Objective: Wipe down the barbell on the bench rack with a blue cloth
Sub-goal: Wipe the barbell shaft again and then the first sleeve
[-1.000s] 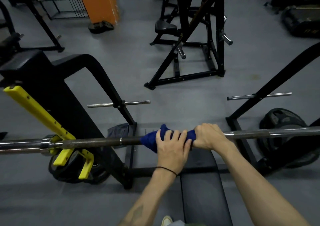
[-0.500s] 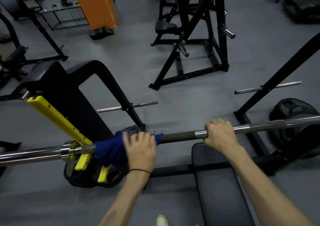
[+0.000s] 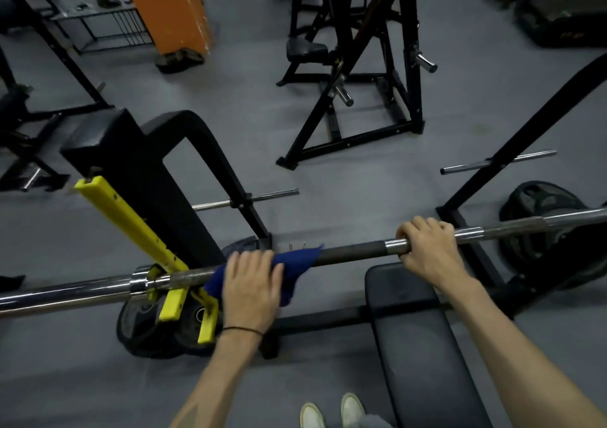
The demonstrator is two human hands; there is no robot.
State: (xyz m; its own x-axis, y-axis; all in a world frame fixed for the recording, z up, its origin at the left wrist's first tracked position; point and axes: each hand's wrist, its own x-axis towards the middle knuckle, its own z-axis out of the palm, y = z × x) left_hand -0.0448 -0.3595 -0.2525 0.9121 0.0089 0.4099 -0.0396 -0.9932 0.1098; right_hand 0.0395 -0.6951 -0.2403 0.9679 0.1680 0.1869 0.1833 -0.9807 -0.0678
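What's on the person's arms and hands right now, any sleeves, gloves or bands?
Both forearms are bare, with no sleeves or gloves in view. The left hand has a thin black band around its wrist, and a faint dark marking shows on that forearm. The right hand wears nothing visible.

Steel barbell (image 3: 348, 253) lies across rack, w/ dark knurled mid section, chrome sleeve at left. Blue cloth (image 3: 295, 265) draped over bar left of centre, crumpled.

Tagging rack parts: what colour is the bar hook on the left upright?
Yellow, clearest in the head view.
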